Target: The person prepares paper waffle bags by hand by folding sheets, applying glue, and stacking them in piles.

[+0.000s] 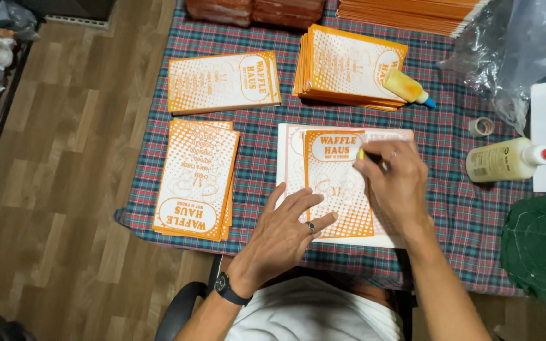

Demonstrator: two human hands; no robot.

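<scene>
Head view: glue bottle [514,159], tape roll [481,126] lie beside right hand [394,180], perhaps holding a stick.

Orange-and-white printed bags everywhere: one stack near left [196,180], one far left [222,82], a thick pile far middle [349,66], one in the near middle [336,183].

Orange-and-white printed bag [331,183], flat on white sheet [292,158], table centre

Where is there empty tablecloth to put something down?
Bare tablecloth shows between the printed sheet under both hands and the big glue bottle, near the tape roll. A strip runs between the two left stacks. The top edge is crowded with stacks.
</scene>
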